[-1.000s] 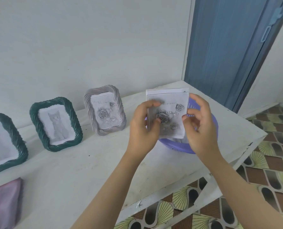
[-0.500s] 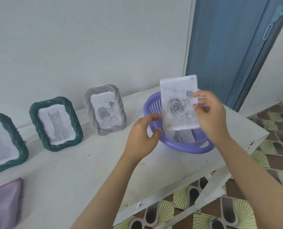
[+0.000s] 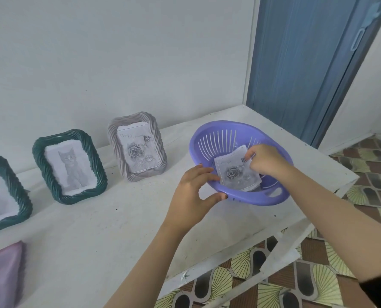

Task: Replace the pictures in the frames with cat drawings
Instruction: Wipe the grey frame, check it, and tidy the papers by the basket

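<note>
Grey rose print (image 3: pixel 237 174) (curled, creased) pinched by right hand (image 3: pixel 266 161) inside basket (image 3: pixel 209 138); left hand (image 3: pixel 193 196) grips rim.

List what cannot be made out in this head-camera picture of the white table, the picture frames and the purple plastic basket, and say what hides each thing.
- Far-left dark green rope-pattern frame: cut off by the left edge; its picture is too pale to identify.
- Pink cloth-like item: cut by the bottom-left corner; unclear what it is.
- Papers under the rose drawing in the purple plastic basket: covered by it and the right hand.
- Handwriting in the grey rope-pattern frame: too small to read.
</note>
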